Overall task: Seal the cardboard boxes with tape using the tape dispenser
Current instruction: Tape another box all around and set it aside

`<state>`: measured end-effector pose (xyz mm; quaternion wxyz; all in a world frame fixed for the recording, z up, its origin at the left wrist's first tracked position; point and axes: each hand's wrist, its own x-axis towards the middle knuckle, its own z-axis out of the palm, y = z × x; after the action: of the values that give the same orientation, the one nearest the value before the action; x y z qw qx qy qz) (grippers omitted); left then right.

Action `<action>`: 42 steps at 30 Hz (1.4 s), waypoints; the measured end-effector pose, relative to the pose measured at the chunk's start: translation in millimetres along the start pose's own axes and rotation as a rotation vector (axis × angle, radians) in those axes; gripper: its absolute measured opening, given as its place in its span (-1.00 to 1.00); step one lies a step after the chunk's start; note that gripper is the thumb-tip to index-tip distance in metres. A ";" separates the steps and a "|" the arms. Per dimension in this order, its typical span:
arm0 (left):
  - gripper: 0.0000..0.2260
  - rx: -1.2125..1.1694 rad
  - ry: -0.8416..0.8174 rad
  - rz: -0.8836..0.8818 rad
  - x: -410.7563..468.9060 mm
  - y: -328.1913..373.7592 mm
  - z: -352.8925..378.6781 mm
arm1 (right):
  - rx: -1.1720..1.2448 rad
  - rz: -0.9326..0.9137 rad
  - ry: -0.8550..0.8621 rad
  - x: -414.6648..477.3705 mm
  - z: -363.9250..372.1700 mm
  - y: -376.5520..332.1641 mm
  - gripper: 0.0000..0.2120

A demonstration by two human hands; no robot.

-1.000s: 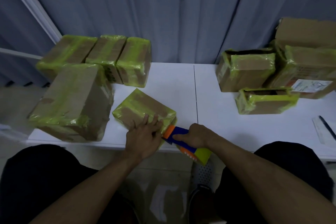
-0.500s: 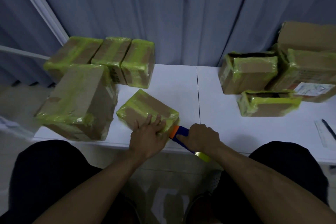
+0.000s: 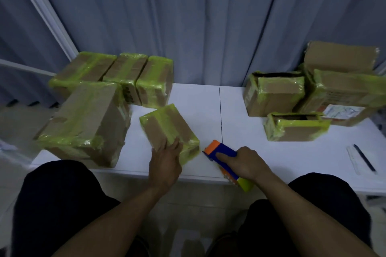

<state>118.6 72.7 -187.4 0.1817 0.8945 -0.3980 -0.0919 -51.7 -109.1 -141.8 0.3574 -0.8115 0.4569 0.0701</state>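
Cardboard boxes point(image 3: 167, 125), white table point(image 3: 198, 106) — seamed, grey curtain point(image 3: 188, 16) behind

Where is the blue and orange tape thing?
In the head view, the tape dispenser is at the front edge of the table, in the right hand, right of the small box under the left hand.

- Lower centre: the left hand point(image 3: 166, 165) rests on the near corner of a small yellow-taped box point(image 3: 167, 129).
- Just to its right, apart from the box, the right hand point(image 3: 247, 162) grips the blue-and-orange tape dispenser point(image 3: 224, 154).
- Both sit on a white table point(image 3: 198, 102).
- Taped boxes point(image 3: 117, 77) cluster at left; more boxes point(image 3: 313, 94) at right.
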 end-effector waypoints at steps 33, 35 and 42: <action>-0.87 -1.004 -0.035 -0.185 -40.8 13.4 -94.6 | 0.357 -0.524 -0.106 -71.3 -10.6 -23.9 -0.75; -0.87 -0.940 -0.042 -0.211 -38.8 8.8 -91.6 | 0.356 -0.530 -0.110 -69.8 -9.2 -24.3 -0.74; -0.81 -0.958 -0.120 -0.246 -35.5 8.5 -88.6 | 0.346 -0.542 -0.126 -65.5 -6.0 -25.6 -0.70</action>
<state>116.6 116.2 -102.1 0.5371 0.7438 -0.2125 -0.3364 -70.3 -59.3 -95.3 0.5232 -0.8249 0.2063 -0.0563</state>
